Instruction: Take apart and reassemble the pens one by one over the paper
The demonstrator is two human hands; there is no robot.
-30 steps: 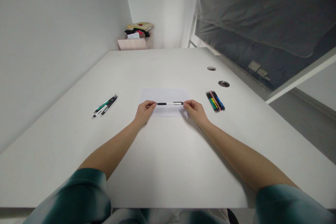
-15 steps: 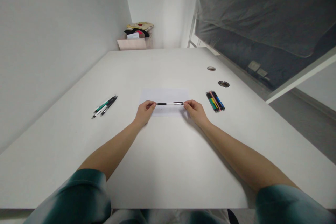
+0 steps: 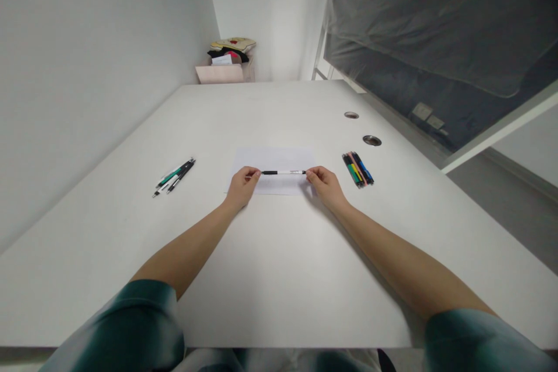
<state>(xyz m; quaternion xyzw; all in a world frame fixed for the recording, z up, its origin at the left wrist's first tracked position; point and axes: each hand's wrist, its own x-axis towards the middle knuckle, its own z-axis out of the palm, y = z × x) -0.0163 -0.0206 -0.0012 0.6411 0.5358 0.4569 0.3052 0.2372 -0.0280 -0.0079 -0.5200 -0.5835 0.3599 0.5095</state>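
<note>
A black and white pen is held level between my two hands, just above a white sheet of paper on the white table. My left hand pinches the pen's left end with closed fingers. My right hand pinches its right end the same way. Both forearms stretch out over the table from teal sleeves.
Several pens lie in a loose bunch left of the paper. A bunch of coloured markers lies to the right, near two round cable holes. A box with clutter stands beyond the far edge. A wall runs along the left.
</note>
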